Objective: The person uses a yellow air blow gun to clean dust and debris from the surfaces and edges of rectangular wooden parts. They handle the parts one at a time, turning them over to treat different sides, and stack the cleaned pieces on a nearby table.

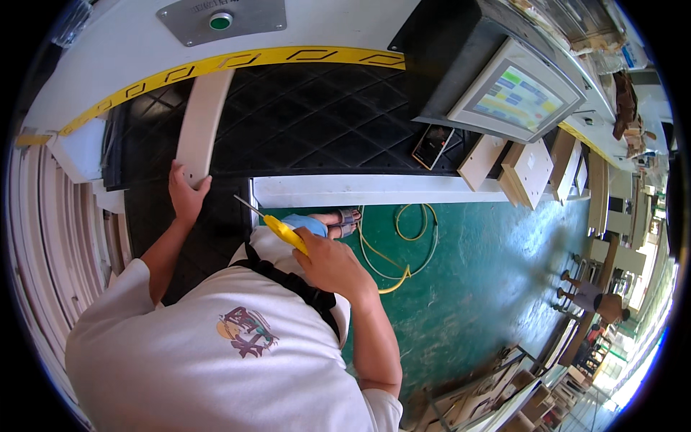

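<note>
Left hand (pixel 186 193) gripping the near end of a pale wooden board (pixel 203 122) at centre-left, steadying it on the black machine bed (pixel 317 115) | Right hand (pixel 332 265) closing around a yellow-handled blow gun (pixel 277 225), nozzle pointing up-left toward the board | Yellow hose (pixel 403 245) lying on green floor (pixel 489 288).

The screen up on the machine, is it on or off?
On. The screen glows with coloured blocks.

Pale curved panel (pixel 201 122), yellow-handled tool (pixel 281 229)
</note>
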Available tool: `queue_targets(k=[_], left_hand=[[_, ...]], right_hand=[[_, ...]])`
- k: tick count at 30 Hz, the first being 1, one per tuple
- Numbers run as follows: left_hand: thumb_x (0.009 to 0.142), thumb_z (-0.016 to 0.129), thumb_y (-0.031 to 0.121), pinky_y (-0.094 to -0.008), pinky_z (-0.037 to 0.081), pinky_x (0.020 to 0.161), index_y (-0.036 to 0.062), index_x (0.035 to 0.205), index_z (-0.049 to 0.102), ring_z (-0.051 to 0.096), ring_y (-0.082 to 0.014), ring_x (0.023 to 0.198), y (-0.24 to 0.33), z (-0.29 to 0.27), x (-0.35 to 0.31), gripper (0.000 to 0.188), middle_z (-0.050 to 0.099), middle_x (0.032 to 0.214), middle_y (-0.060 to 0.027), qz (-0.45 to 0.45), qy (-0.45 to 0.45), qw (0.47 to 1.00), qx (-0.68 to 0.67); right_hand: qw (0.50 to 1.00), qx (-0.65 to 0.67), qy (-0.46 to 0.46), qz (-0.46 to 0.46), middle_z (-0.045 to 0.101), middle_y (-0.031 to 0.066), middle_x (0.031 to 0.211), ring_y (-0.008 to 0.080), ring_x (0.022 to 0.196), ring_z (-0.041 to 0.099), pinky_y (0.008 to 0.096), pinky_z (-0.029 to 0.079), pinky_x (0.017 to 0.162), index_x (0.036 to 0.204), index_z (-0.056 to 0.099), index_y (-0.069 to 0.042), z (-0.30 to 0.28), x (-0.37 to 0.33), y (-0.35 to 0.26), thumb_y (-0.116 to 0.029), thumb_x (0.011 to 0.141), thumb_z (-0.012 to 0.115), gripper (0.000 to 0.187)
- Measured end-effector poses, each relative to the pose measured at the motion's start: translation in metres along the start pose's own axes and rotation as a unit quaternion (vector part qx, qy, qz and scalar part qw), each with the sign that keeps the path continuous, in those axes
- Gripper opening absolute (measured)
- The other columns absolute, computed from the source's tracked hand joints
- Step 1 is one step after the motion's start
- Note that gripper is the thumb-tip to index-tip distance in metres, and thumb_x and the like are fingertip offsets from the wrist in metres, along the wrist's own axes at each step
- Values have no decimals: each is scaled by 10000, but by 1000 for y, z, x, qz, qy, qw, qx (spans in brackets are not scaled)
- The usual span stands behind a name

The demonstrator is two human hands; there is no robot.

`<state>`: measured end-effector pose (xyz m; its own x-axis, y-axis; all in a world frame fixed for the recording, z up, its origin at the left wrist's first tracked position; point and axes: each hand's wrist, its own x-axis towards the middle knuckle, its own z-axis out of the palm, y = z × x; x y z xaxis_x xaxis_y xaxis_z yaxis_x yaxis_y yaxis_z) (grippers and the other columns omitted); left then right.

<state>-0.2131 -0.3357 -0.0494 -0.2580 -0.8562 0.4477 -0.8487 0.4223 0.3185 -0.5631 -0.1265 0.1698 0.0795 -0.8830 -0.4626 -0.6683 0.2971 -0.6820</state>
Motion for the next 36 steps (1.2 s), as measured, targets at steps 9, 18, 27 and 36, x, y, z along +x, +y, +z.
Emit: queue_targets(k=[9, 18, 27, 36], left_hand=[[672, 891, 218, -501, 362, 1189, 34, 1462, 434, 418, -438, 1433, 31, -38, -13, 932, 396, 1594, -235, 87, -202, 972, -87], [671, 893, 223, -494, 334, 1216, 24, 1485, 421, 389, -425, 1461, 29, -42, -8, 962, 367, 1619, -220, 104, -241, 960, -101], [699, 874, 237, -523, 306, 1223, 45, 1492, 420, 380, -406, 1473, 31, -41, -6, 934, 353, 1630, -201, 92, -254, 957, -106], [702, 876, 266, -607, 249, 1220, 77, 1525, 394, 368, -403, 1469, 46, -37, -2, 972, 358, 1612, -180, 105, -240, 965, -14]], right_hand=[[995, -101, 6, 7, 724, 199, 858, 392, 759, 737, 482, 573, 648, 1085, 601, -31, -6, 17, 8, -215, 985, 622, 211], [958, -126, 194, 172, 740, 225, 955, 412, 845, 732, 487, 584, 746, 1287, 594, 7, -62, 32, 19, -173, 1001, 617, 339], [959, -94, 182, 196, 752, 219, 959, 392, 873, 742, 466, 584, 784, 1293, 603, -14, -66, 32, 16, -204, 1010, 621, 342], [966, -77, 193, 152, 742, 189, 930, 375, 771, 739, 443, 587, 706, 1219, 602, 10, -63, 20, 11, -208, 1012, 624, 301]])
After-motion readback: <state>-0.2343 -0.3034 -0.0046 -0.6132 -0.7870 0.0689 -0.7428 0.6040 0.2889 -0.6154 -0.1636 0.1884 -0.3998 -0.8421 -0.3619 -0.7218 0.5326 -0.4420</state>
